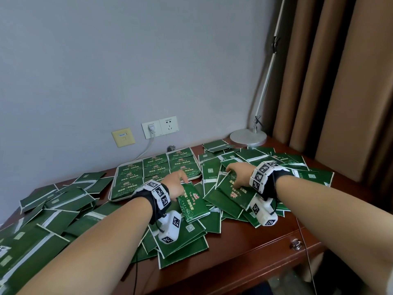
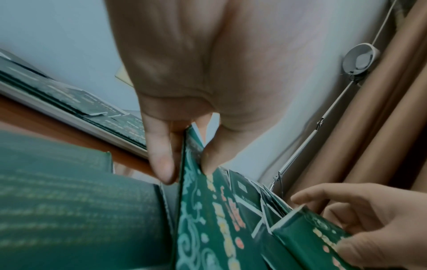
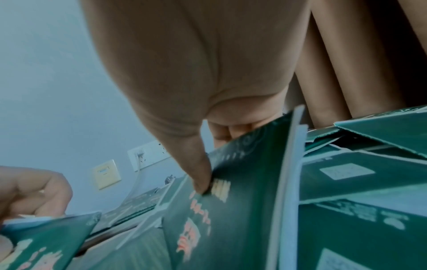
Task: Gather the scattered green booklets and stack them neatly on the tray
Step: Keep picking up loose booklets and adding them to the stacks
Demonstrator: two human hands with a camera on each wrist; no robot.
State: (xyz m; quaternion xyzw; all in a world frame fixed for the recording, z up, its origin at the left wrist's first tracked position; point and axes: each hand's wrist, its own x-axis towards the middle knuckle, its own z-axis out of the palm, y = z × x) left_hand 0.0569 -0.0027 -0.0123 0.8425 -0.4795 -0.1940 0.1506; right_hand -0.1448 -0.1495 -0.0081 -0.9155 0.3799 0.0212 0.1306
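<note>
- Evidently each hand is lifting one booklet by its edge, so it peels free of the heap: the left hand [image 1: 174, 184] pinches a green booklet [image 1: 192, 204] just in front of the tray [image 1: 112, 189], thumb against fingers.
- Right of the tray, the right hand [image 1: 239, 174] grips a second booklet [image 1: 230, 188], thumb on the cover; its other fingers seem tucked beneath.
- Inside the tray lie neat rows of stacked booklets [image 1: 157, 168]; many loose booklets [image 1: 53, 211] surround it.
</note>
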